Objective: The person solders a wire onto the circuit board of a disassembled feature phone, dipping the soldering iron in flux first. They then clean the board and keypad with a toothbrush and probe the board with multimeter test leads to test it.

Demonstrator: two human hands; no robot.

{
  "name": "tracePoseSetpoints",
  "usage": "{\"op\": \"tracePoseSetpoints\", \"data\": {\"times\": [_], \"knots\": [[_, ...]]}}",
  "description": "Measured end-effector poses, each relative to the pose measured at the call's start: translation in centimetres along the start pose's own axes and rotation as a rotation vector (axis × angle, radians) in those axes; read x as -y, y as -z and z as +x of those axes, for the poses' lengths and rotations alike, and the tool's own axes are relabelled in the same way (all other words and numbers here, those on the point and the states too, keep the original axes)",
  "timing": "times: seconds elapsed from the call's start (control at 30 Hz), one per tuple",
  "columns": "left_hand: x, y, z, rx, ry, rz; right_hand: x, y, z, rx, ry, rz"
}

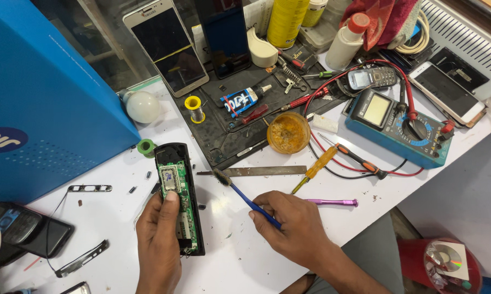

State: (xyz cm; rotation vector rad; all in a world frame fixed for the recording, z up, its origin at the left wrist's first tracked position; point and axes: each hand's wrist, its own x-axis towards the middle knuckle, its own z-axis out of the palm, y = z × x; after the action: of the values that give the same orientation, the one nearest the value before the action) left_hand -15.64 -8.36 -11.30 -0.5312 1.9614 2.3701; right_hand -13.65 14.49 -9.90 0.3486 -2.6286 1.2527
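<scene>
Green circuit board (175,191) already lies bared in the opened black phone (181,198) our left hand (158,239) grips at seven o'clock on the worktop (240,261), while our right hand (297,228) pinches the blue brush (245,198), its bristles short of the board.

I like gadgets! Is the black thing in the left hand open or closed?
Open. The black device, held by the left hand, has no cover: its green circuit board shows.

A white bench (245,267) under even light, a black mat (223,130) on it; grey floor (463,196) to the right.
</scene>
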Motion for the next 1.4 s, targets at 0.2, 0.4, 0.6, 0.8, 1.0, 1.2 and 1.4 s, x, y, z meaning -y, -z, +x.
{"op": "tracePoseSetpoints", "data": {"times": [0.2, 0.4, 0.6, 0.8, 1.0, 1.2, 1.4], "knots": [[-0.1, -0.1, 0.1, -0.013, 0.01, 0.014, 0.0, 0.0, 0.0, 0.012, -0.012, 0.0], [-0.1, 0.2, -0.5, 0.069, -0.022, -0.059, -0.3, 0.0, -0.5, -0.007, -0.001, -0.001], [0.0, 0.2, -0.7, 0.205, -0.145, -0.005, 0.0, -0.4, -0.5, -0.035, 0.0, -0.043], [-0.5, 0.1, -1.0, 0.217, -0.148, 0.011, 0.2, -0.2, -1.0, -0.084, 0.073, 0.007], [-1.2, 0.2, -1.7, 0.249, -0.081, 0.021, -1.9, 2.0, -1.3, -0.317, 0.059, -0.049], [-1.6, 0.2, -2.1, 0.244, -0.017, 0.149, -10.5, 15.4, 4.2, -0.588, 0.163, -0.731], [-2.3, 0.0, -2.6, 0.29, 0.026, 0.189, -17.7, 21.9, 8.1, -0.301, -0.449, -0.901]]}}
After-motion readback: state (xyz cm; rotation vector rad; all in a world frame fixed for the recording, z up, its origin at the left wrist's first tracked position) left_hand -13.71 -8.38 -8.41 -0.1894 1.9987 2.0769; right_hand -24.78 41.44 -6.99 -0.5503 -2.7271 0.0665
